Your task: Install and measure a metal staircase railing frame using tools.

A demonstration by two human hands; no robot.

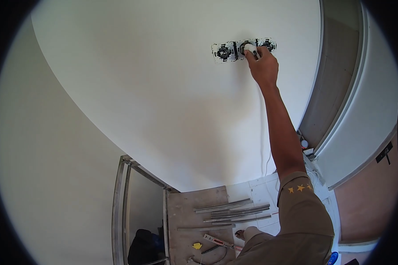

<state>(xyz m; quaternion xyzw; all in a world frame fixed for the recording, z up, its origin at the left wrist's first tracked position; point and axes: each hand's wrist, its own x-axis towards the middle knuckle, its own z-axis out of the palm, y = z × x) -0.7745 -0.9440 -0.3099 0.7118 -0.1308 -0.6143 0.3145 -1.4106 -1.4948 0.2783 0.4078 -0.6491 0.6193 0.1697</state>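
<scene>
My right hand (264,68) reaches up to the white wall, its fingers closed around a white plug (250,48). The plug is at the middle unit of a row of three wall sockets without cover plates (224,53); whether it is fully seated cannot be made out behind my fingers. A white cord (262,128) hangs below my hand along the wall down to the floor. The outer two sockets show dark centres in pale metal frames. My left hand is out of view.
Several metal strips (236,212) lie on a brown sheet (181,207) and white floor tiles. A spirit level (221,242) and a small yellow item (197,245) lie nearer. A metal frame (121,207) stands left, beside a dark bag (141,247). At right is a door with a black handle (384,152).
</scene>
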